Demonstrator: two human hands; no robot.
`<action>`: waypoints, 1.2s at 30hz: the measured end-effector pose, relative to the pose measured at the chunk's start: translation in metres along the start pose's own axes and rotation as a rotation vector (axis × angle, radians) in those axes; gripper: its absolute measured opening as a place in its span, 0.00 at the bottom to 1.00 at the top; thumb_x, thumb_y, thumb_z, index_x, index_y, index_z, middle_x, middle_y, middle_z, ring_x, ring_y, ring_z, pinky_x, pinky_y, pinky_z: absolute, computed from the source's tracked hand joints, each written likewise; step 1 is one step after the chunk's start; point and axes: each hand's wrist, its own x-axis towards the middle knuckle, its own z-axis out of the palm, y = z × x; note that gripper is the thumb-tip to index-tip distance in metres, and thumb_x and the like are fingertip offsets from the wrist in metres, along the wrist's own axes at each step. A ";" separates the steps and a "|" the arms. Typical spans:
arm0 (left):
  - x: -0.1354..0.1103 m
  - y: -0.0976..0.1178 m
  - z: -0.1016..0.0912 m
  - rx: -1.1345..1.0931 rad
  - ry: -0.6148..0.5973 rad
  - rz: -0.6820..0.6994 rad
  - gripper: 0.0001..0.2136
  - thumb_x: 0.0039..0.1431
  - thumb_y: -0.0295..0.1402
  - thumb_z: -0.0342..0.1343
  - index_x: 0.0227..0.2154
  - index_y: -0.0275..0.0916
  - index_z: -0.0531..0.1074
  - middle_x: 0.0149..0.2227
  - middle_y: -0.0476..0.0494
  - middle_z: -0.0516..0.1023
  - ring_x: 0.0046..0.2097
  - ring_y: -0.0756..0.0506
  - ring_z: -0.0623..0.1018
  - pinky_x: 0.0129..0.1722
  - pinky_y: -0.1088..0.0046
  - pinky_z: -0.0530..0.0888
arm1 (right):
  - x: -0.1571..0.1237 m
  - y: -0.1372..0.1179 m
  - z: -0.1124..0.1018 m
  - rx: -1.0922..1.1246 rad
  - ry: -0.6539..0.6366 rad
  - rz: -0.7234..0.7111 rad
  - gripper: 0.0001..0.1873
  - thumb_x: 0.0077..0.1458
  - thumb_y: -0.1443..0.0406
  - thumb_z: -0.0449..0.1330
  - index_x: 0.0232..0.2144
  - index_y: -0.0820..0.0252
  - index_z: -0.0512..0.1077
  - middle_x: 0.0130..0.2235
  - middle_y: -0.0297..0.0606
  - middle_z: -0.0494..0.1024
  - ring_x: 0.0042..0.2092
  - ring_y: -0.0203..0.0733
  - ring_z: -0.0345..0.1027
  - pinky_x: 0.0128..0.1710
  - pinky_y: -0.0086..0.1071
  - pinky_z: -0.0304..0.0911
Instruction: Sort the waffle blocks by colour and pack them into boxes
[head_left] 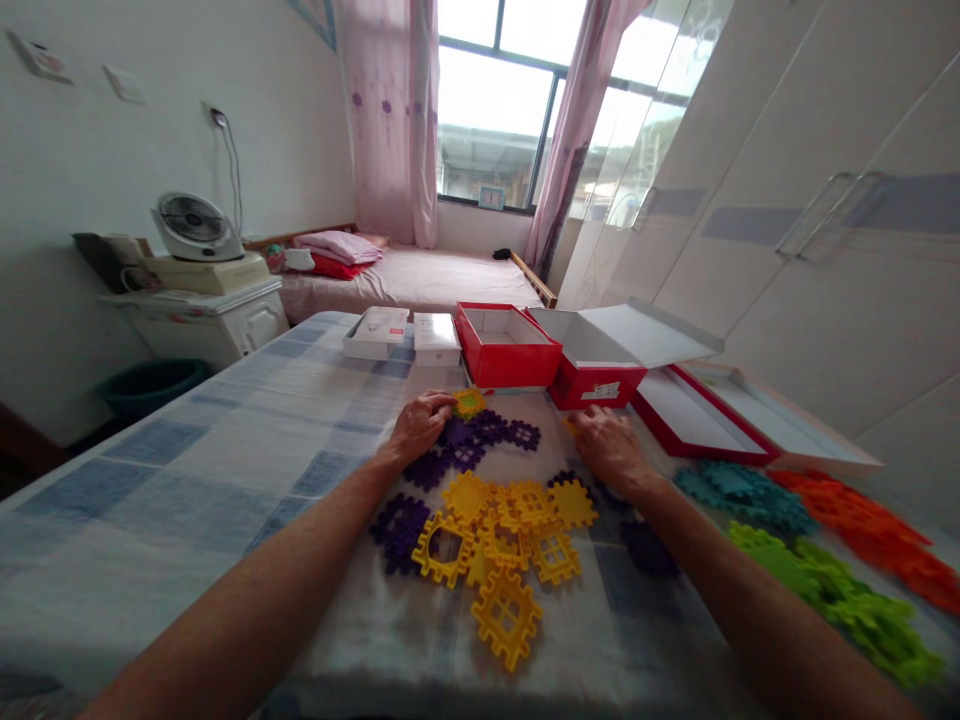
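My left hand (421,425) pinches the left edge of a yellow notched building tile (469,403), just above several purple tiles (491,427). My right hand (606,445) is closed, fingers curled down; a sliver of a yellow tile (571,426) shows at its fingertips, mostly hidden by the hand. Between my forearms lies a loose pile of yellow tiles (529,505), some solid, some with window-like openings. One yellow window tile (507,615) lies closest to me. More purple tiles lie left of the pile (401,532) and under my right wrist (649,548).
Teal (742,492), orange (870,525) and lime green tiles (832,595) are heaped at the right. Along the back stand two white boxes (436,345), an open red box (517,365), another red box with its lid raised (600,385), and shallow lids (701,440). A checked cloth (225,440) covers the table.
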 end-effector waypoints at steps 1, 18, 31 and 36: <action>0.000 0.000 0.000 -0.006 -0.003 0.006 0.15 0.53 0.31 0.46 0.38 0.39 0.78 0.46 0.45 0.77 0.48 0.46 0.75 0.54 0.71 0.67 | 0.000 0.000 -0.001 -0.009 0.006 0.015 0.15 0.55 0.69 0.50 0.42 0.60 0.73 0.44 0.49 0.73 0.46 0.50 0.65 0.44 0.40 0.57; -0.002 -0.005 0.001 -0.055 -0.133 0.100 0.15 0.54 0.34 0.48 0.40 0.42 0.78 0.49 0.46 0.74 0.50 0.46 0.73 0.55 0.69 0.66 | 0.049 -0.108 0.001 0.469 0.020 -0.070 0.22 0.54 0.57 0.55 0.50 0.58 0.68 0.47 0.45 0.75 0.49 0.49 0.68 0.46 0.36 0.59; -0.003 0.005 -0.001 0.102 -0.044 0.018 0.15 0.54 0.31 0.49 0.41 0.38 0.77 0.45 0.42 0.76 0.47 0.44 0.75 0.53 0.69 0.68 | 0.005 0.004 0.001 0.180 0.063 0.158 0.20 0.53 0.55 0.55 0.44 0.61 0.73 0.48 0.50 0.73 0.50 0.51 0.66 0.48 0.40 0.58; -0.003 0.004 0.000 0.124 -0.073 0.061 0.16 0.54 0.31 0.49 0.43 0.37 0.76 0.47 0.41 0.76 0.48 0.43 0.74 0.53 0.68 0.67 | 0.033 -0.040 -0.004 0.470 -0.053 0.021 0.21 0.56 0.58 0.52 0.47 0.62 0.72 0.45 0.44 0.76 0.47 0.42 0.68 0.47 0.29 0.59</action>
